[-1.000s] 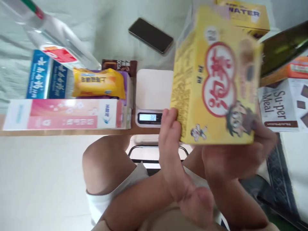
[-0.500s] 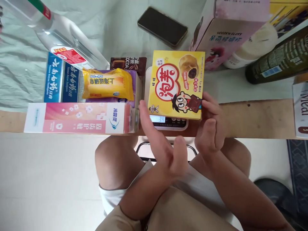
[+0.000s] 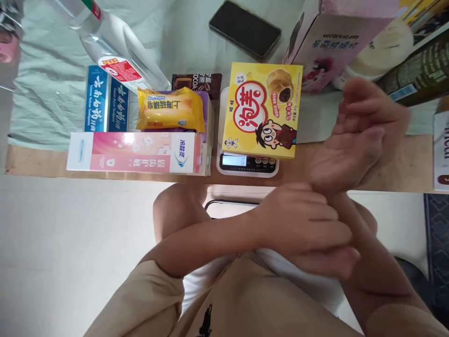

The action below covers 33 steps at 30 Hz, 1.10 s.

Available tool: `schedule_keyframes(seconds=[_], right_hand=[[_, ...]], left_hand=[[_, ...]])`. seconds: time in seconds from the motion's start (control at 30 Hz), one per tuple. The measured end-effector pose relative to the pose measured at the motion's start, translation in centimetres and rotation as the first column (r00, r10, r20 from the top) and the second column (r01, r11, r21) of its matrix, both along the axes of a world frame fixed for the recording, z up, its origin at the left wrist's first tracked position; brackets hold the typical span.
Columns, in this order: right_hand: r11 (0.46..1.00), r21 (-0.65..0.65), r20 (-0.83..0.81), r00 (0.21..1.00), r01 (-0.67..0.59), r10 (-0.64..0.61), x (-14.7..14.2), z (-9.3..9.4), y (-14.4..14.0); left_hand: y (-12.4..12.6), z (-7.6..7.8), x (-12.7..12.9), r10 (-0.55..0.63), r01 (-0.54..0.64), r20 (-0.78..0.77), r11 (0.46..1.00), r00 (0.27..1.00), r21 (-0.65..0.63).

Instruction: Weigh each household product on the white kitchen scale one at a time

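My left hand (image 3: 308, 229) reaches across in front of my body, back upward, and overlaps my right forearm. Its fingers curl under, slightly blurred, with nothing seen in them. Palm upturned, my right hand (image 3: 365, 135) is raised over the table edge, fingers loosely bent and apart from the thumb, holding nothing. To its left, a yellow snack box (image 3: 263, 110) with a cartoon figure lies flat on a white kitchen scale (image 3: 249, 166). The scale's display is lit, its reading hard to make out. Neither hand touches the box or scale.
Left of the scale are a pink toothpaste box (image 3: 136, 152), blue toothpaste boxes (image 3: 105, 100), a yellow soap packet (image 3: 170, 110), a brown cocoa packet (image 3: 199, 84) and a clear bottle (image 3: 122, 51). A phone (image 3: 245, 29), pink carton (image 3: 333, 51) and dark bottle (image 3: 414, 70) stand around behind.
My left hand has moved right, from before the scale to over my right forearm. My right hand has left the snack box's corner and risen rightward. The view has shifted slightly.
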State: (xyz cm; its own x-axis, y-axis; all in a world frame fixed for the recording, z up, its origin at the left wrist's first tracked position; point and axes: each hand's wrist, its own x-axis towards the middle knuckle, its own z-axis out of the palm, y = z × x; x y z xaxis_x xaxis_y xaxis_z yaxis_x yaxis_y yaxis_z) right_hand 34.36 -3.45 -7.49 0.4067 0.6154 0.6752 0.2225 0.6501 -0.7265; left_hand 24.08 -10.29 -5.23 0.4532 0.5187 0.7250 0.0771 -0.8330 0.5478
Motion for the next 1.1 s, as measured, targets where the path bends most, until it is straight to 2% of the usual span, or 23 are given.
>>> schedule_keyframes(seconds=[0.1, 0.13, 0.23, 0.33, 0.47, 0.67, 0.9, 1.1], right_hand=[[0.996, -0.070, -0.047, 0.997, 0.053, -0.056, 0.2, -1.5, -0.7], [0.993, -0.097, -0.053, 0.996, 0.065, -0.071, 0.3, -1.9, -1.0], [0.982, -0.176, -0.051, 0.996, 0.066, -0.076, 0.1, -2.2, -1.4], [0.968, -0.250, -0.123, 0.991, 0.026, -0.059, -0.4, -1.9, -1.0], [0.958, -0.285, -0.173, 0.982, 0.030, -0.082, -1.0, -1.8, -0.2], [0.925, -0.379, -0.093, 0.994, 0.014, -0.053, -0.8, -2.1, -0.1], [0.894, -0.448, 0.072, 0.997, 0.014, 0.020, -0.9, -0.9, -1.4], [0.887, -0.461, 0.079, 0.996, -0.009, 0.051, -0.9, -1.0, -1.7]], left_hand=[[1.5, -2.2, -1.9, 0.055, -0.053, 0.081, 0.998, 0.995, -0.020], [1.7, -2.8, -2.2, 0.061, -0.058, 0.061, 0.997, 0.996, -0.048], [1.7, -3.7, -2.2, 0.053, -0.049, 0.047, 0.995, 0.997, -0.087], [1.5, -3.4, -1.9, 0.071, -0.063, 0.063, 0.990, 0.996, -0.123], [1.2, -2.9, -1.7, 0.044, -0.034, 0.099, 0.994, 0.994, -0.099], [1.3, -3.0, -2.0, 0.056, -0.039, 0.103, 0.986, 0.993, -0.162], [1.6, -2.8, -2.2, 0.034, 0.003, 0.141, 0.968, 0.989, -0.252], [1.4, -2.7, -2.1, 0.038, 0.004, 0.162, 0.967, 0.986, -0.254]])
